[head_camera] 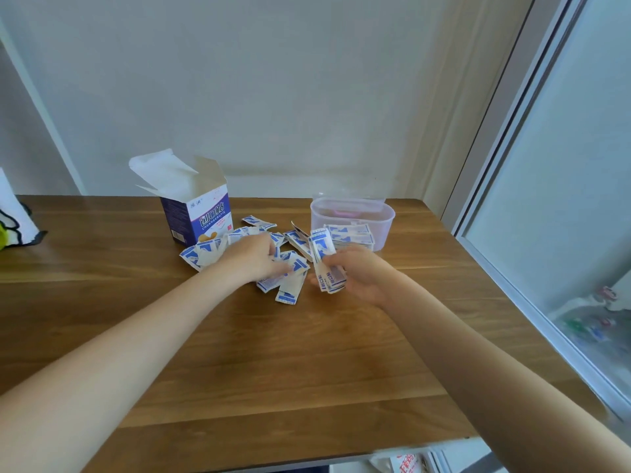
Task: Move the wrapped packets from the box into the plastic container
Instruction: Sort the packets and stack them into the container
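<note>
An open blue-and-white box (198, 213) stands on the wooden table (273, 353), flaps up. Several white-and-blue wrapped packets (286, 288) lie scattered between the box and a translucent plastic container (353, 216) with a pink part inside. A neat stack of packets (351, 237) lies in front of the container. My left hand (254, 259) rests on the loose pile, fingers curled over some packets. My right hand (355, 274) grips a bundle of packets (326, 264) that stands up between thumb and fingers.
A white wall runs behind the table. A glass sliding door (563, 199) stands along the right edge. A white, black and green bag (13, 220) sits at the far left. Bare wood lies near me.
</note>
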A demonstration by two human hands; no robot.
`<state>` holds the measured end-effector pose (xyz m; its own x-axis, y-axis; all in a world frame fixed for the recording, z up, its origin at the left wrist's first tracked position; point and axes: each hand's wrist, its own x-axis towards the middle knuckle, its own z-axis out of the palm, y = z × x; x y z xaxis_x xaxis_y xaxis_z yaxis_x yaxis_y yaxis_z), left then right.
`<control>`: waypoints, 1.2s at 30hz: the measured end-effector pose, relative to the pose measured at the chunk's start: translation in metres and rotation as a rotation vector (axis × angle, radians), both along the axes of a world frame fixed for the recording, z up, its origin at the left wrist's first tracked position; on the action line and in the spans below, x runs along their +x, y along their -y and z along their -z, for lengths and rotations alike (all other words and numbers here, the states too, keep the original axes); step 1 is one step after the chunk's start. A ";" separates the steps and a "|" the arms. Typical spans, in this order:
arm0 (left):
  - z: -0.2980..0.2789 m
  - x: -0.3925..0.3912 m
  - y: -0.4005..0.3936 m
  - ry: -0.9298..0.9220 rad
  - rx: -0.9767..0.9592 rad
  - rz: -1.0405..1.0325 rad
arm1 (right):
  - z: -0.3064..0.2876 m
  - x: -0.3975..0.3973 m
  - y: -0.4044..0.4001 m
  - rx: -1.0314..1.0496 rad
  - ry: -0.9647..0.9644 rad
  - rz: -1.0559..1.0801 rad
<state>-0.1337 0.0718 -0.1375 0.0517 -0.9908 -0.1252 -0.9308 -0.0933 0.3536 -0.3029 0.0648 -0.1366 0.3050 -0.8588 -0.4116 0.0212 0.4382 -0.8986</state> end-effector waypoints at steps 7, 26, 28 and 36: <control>0.006 -0.004 -0.006 -0.026 0.032 -0.012 | 0.005 0.015 -0.006 0.021 0.022 0.006; 0.003 -0.028 0.006 -0.102 -0.002 0.259 | 0.024 -0.026 0.011 -1.116 -1.260 -0.506; 0.009 -0.035 0.005 0.010 0.014 0.303 | 0.023 -0.032 0.012 -1.137 -1.237 -0.481; 0.009 -0.043 0.007 -0.171 -0.129 0.259 | 0.013 -0.066 0.018 -0.876 -1.109 -0.337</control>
<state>-0.1762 0.0643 -0.1460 -0.2148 -0.9765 0.0171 -0.8438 0.1944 0.5003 -0.3688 0.0470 -0.1498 0.4190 -0.9070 0.0431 -0.8399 -0.4051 -0.3611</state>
